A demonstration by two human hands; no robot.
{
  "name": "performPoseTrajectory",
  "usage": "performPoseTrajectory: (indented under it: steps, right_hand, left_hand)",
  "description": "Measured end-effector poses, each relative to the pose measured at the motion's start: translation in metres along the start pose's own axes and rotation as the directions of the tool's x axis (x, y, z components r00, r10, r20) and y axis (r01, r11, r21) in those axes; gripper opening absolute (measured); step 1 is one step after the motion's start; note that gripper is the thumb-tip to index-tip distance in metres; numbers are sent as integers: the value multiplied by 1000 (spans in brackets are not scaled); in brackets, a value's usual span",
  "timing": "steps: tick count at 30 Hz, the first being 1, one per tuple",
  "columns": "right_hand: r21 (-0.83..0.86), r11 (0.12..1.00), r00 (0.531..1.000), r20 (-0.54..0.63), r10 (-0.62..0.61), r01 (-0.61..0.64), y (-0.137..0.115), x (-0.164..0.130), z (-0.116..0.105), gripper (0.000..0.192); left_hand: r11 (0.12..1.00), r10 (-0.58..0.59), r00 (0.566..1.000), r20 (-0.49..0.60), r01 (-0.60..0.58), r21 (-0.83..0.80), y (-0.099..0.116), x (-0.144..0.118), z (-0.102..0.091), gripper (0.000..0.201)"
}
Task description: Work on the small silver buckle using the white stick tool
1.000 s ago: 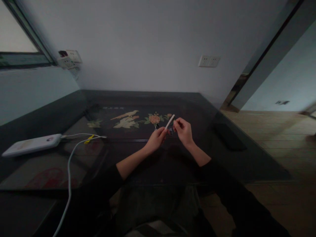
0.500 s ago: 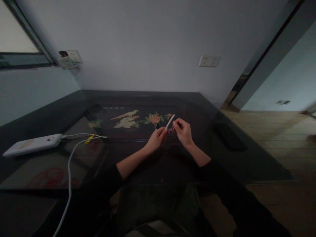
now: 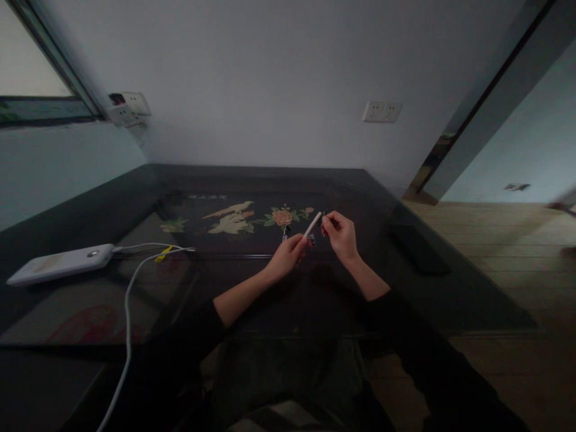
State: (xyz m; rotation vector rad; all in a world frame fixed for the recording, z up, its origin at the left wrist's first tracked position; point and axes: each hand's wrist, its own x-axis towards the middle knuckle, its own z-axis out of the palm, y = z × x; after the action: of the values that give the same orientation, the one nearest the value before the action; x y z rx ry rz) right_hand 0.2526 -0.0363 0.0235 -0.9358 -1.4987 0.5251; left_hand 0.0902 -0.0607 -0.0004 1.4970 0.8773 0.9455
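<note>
My left hand is closed around a slim white pen-like tube, which slants up to the right. Just right of the tube's upper end, my right hand is closed in a pinch. A tiny dark bit shows at its fingertips, too small to name. Beside my left fingers a thin dark and shiny piece is partly hidden. A small patterned dark and white item shows close behind the same hand.
The dark glossy table carries a bird and flower picture. A white power bank with a white cable lies at the left. A flat black rectangular object lies at the right. Wall sockets are behind.
My right hand has moved slightly right and up. The white tube's tip has shifted slightly right, while my left hand stays almost where it was.
</note>
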Motion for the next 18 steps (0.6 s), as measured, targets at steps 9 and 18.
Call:
performPoseTrajectory:
  steps: [9,18]
  right_hand:
    - [3,1000,1000,1,18,-18,1,-8,9,34]
    - [31,1000,999,-49,1,0,-2,4,-5,30]
  left_hand:
    - [999,-4,1000,6,4,-52,1,1,-2,31]
    - [1000,-7,1000,27,7,6,0,-1,0,30]
